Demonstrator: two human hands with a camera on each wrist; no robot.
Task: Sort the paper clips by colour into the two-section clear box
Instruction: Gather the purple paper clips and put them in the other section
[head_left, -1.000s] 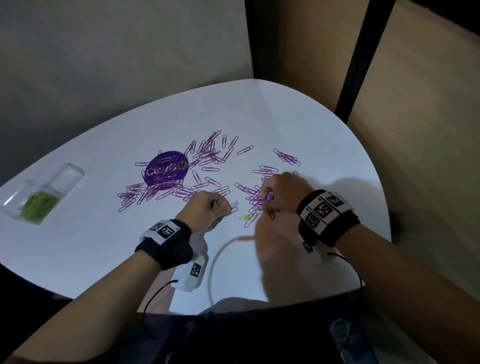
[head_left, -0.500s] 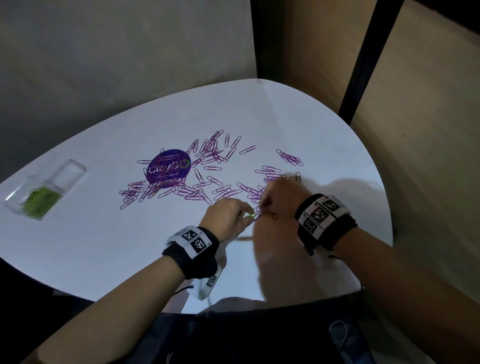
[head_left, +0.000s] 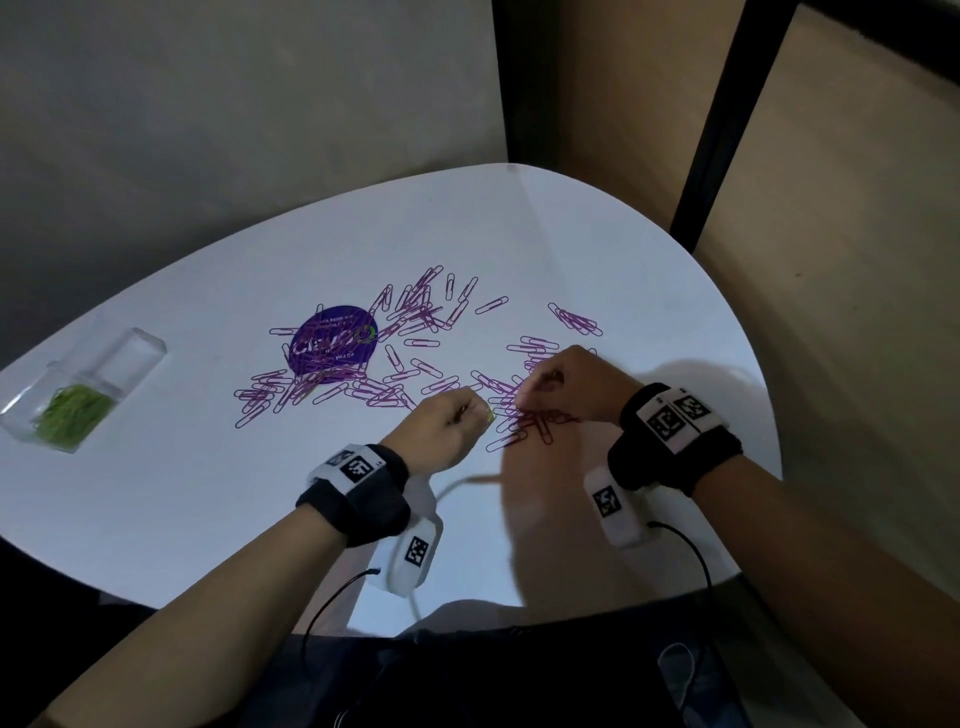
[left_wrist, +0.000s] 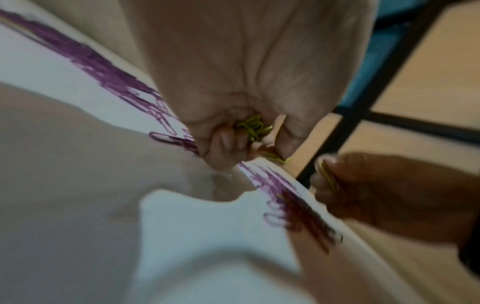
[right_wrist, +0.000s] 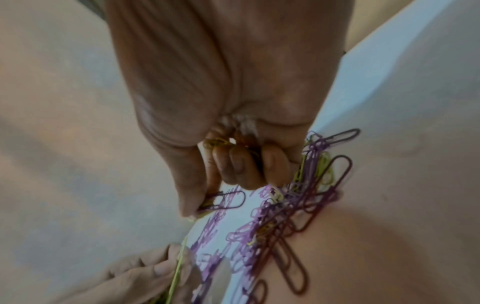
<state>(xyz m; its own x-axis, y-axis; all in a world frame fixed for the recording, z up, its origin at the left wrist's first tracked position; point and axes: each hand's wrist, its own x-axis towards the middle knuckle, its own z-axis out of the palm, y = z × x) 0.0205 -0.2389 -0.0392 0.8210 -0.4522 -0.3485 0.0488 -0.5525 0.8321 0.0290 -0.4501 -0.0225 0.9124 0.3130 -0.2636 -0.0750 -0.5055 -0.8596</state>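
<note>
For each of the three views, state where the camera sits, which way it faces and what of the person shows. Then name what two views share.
Head: on the head, facing down and forward at the white table; both forearms, left hand, right hand.
Left wrist: along the left palm toward fingers curled on green clips; right hand beyond.
Right wrist: along the right palm onto the purple clips.
Shared: both wrist views show the purple clips.

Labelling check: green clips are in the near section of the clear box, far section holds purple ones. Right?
Partly wrong. In the head view the green clips are in the near section of the clear box, but the far section holds no purple clips; the purple clips lie on the table.
</note>
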